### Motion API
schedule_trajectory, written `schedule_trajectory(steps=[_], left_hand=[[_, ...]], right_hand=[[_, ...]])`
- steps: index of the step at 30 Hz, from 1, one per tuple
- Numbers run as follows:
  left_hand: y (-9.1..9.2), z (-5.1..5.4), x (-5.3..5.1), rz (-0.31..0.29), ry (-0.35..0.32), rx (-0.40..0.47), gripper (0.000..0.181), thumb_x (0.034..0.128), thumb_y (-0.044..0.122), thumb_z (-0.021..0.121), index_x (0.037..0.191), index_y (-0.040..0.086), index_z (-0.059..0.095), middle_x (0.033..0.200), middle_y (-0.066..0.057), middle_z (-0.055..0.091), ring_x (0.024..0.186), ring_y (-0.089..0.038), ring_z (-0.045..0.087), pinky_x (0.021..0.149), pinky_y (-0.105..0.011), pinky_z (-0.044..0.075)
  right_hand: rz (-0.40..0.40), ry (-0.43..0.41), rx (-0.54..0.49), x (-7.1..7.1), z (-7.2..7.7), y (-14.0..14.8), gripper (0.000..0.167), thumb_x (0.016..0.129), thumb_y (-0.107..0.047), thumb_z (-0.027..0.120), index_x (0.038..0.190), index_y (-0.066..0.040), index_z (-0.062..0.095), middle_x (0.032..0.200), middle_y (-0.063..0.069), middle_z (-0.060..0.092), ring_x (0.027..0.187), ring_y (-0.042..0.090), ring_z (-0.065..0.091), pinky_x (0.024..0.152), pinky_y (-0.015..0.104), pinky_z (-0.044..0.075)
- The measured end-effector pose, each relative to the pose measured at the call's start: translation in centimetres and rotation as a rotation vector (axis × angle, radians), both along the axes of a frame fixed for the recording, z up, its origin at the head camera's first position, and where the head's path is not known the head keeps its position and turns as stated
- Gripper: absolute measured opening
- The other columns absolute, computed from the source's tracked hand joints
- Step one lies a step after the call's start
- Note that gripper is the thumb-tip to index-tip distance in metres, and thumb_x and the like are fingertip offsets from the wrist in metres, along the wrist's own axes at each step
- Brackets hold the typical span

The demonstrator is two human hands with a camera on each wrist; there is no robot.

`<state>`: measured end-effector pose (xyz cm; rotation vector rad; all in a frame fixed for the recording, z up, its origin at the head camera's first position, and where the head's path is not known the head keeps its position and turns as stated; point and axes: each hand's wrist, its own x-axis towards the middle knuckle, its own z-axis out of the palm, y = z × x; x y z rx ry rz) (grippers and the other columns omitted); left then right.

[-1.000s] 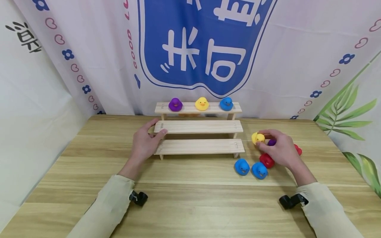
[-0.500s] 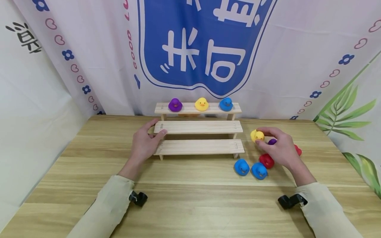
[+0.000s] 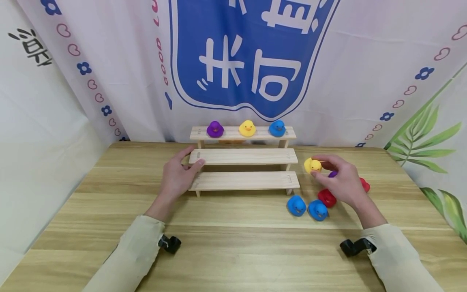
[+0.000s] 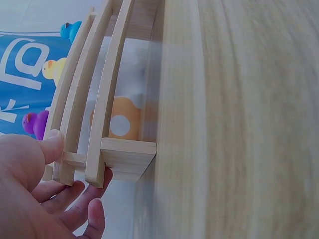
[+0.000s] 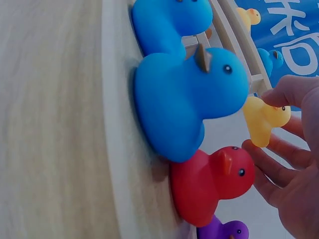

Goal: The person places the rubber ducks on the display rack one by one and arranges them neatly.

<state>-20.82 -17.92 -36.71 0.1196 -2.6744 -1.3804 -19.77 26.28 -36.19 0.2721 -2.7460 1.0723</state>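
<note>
Fingers point(image 5: 274, 167) grip: left hand point(image 3: 177, 174), rack point(image 3: 243, 156); right hand point(image 3: 344, 181), yellow duck point(image 3: 311, 165), seemingly above the table point(image 3: 251, 255); curtain point(image 3: 127, 61) behind.

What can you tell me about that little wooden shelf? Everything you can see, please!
The shelf looks like pale, bare wood with visible grain. It has three long planks, stepped upward toward the back, on short supports, with small marks near the ends, too small to read. It stands upright on the table. Along the top plank sit a purple duck, a yellow duck and a blue duck. The person's left hand grips its left end, thumb on the middle plank.
</note>
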Motion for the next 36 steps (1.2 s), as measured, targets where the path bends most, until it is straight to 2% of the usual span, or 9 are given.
schedule_trajectory(steps=[4,9,16,23,30,32,36], left_hand=[[0.0,0.0,0.0,0.000,0.007,-0.001,0.065,0.1032,0.037,0.071,0.161,0.019,0.047,0.163,-0.012,0.051,0.053,-0.009,0.051,0.046,-0.024,0.043],[0.0,0.0,0.0,-0.005,0.006,0.004,0.065,0.1033,0.037,0.071,0.161,0.019,0.047,0.163,-0.012,0.052,0.051,-0.009,0.049,0.045,-0.023,0.041],[0.0,0.0,0.0,-0.006,0.006,0.002,0.065,0.1036,0.037,0.070,0.161,0.020,0.046,0.162,-0.012,0.052,0.051,-0.008,0.048,0.044,-0.023,0.041],[0.0,0.1,0.1,-0.005,0.009,0.004,0.065,0.1036,0.037,0.070,0.161,0.020,0.046,0.163,-0.012,0.052,0.050,-0.008,0.046,0.044,-0.023,0.040],[0.0,-0.2,0.1,-0.009,0.015,0.003,0.065,0.1032,0.037,0.071,0.161,0.019,0.047,0.162,-0.013,0.053,0.052,-0.009,0.050,0.045,-0.023,0.042],[0.0,-0.2,0.1,-0.011,0.015,0.006,0.066,0.1033,0.037,0.071,0.161,0.018,0.046,0.162,-0.013,0.053,0.050,-0.009,0.048,0.045,-0.023,0.041],[0.0,-0.2,0.0,-0.007,0.017,0.009,0.066,0.1033,0.036,0.071,0.161,0.018,0.046,0.163,-0.013,0.051,0.050,-0.008,0.047,0.045,-0.023,0.041]], right_hand=[[0.018,0.009,-0.016,0.0,0.3,-0.2,0.049,0.100,-0.028,0.076,0.146,-0.015,0.063,0.146,0.018,0.063,0.125,0.044,0.065,0.082,0.007,0.048],[0.027,0.017,-0.042,0.1,0.6,-0.6,0.048,0.100,-0.027,0.076,0.145,-0.015,0.064,0.143,0.017,0.064,0.121,0.041,0.067,0.082,0.004,0.048],[0.056,0.089,-0.096,-0.1,1.2,-1.7,0.045,0.101,-0.024,0.075,0.143,-0.013,0.065,0.138,0.015,0.067,0.116,0.033,0.067,0.086,0.000,0.045],[0.088,0.162,-0.123,-0.5,1.7,-2.9,0.040,0.100,-0.018,0.076,0.138,-0.009,0.068,0.134,0.014,0.069,0.110,0.026,0.066,0.089,0.002,0.047],[0.120,0.198,-0.149,-0.9,2.1,-4.1,0.038,0.099,-0.015,0.076,0.135,-0.007,0.070,0.131,0.012,0.072,0.104,0.006,0.064,0.091,0.008,0.051],[0.129,0.205,-0.157,-1.0,2.3,-4.4,0.038,0.099,-0.014,0.076,0.135,-0.007,0.070,0.131,0.012,0.072,0.104,0.006,0.064,0.092,0.008,0.051],[0.141,0.210,-0.168,-1.3,2.5,-5.2,0.038,0.099,-0.014,0.076,0.136,-0.008,0.070,0.131,0.012,0.072,0.106,0.014,0.066,0.092,0.008,0.051]])
